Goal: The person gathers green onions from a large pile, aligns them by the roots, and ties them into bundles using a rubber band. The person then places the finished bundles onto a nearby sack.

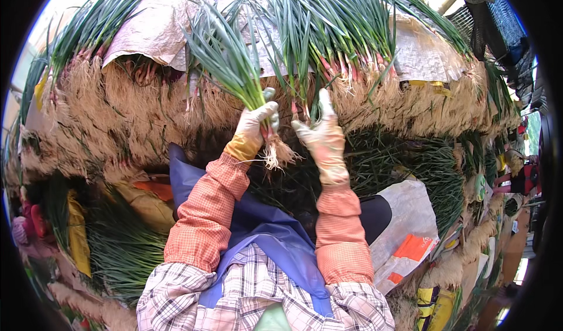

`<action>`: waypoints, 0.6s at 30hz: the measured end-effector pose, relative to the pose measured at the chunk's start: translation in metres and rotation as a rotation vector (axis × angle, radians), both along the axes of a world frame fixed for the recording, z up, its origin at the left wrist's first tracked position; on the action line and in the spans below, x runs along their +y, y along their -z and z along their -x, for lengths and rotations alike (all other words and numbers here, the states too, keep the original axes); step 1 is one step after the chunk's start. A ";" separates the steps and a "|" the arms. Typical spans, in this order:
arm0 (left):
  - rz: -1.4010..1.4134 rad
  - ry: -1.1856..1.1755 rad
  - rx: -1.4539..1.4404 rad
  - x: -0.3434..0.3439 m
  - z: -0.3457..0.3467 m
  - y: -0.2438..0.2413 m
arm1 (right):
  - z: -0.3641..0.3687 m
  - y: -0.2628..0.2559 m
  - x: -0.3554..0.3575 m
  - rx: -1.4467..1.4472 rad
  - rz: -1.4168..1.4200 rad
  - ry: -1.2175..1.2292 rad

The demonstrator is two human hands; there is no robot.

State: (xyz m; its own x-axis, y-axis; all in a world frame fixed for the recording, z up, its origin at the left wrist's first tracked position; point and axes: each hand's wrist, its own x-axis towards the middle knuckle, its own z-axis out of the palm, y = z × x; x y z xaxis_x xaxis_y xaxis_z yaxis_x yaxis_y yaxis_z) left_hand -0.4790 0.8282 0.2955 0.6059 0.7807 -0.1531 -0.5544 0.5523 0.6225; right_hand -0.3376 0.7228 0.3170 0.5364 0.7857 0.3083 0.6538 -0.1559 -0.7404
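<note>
My left hand (257, 122), in a pale glove with a yellowish cuff, is closed around a bunch of leafy allium plants (239, 78). Their green leaves point up and away, while the reddish stem bases and pale roots (278, 150) hang below my fist. To the right, my right hand (317, 124), gloved alike, has its thumb and forefinger spread. It is beside a few single stalks (303, 89) that lie on the near edge of the pile; whether it touches them I cannot tell. More loose plants (347, 31) lie with roots towards me on top of the pile.
A high, wide stack of root ends (145, 115) runs across in front of me, with woven plastic sheets (149, 27) on top. A blue apron (272, 229) covers my lap. More plants (127, 243) lie at left, a white sack (407, 225) at right. A person (523, 177) is far right.
</note>
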 end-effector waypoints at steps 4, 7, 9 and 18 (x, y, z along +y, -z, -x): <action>-0.170 0.046 0.083 -0.004 -0.006 -0.001 | -0.013 0.028 0.035 0.266 0.144 -0.062; -0.147 0.016 0.154 0.009 0.003 0.001 | -0.023 0.010 0.014 1.035 0.000 -0.292; -0.158 -0.017 0.153 0.005 0.003 -0.004 | -0.021 0.010 0.010 1.126 -0.126 -0.318; -0.219 0.088 0.282 0.004 -0.017 -0.012 | 0.005 0.016 0.001 0.383 -0.109 -0.348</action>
